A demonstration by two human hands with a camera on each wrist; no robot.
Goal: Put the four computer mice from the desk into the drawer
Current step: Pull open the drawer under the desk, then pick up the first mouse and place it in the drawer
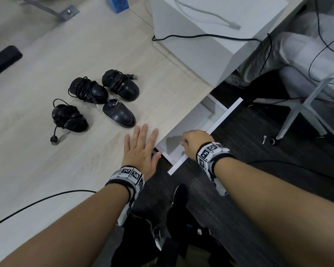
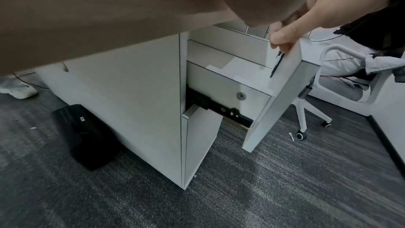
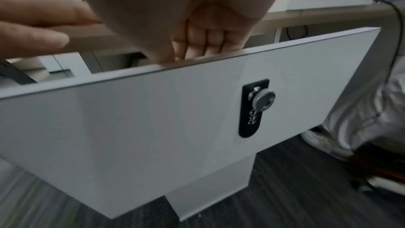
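Several black computer mice lie together on the pale wood desk: a far mouse and a middle mouse wound in their cables, a near-left mouse with its plug trailing, and a bare mouse nearest my hands. My left hand rests flat on the desk edge with fingers straight, just short of the bare mouse. My right hand curls its fingers over the top edge of the white drawer front. The drawer stands pulled out and looks empty inside.
A white box with cables sits at the desk's back right. A white office chair stands right of the drawer on dark carpet. A black box lies under the desk. The drawer front carries a lock.
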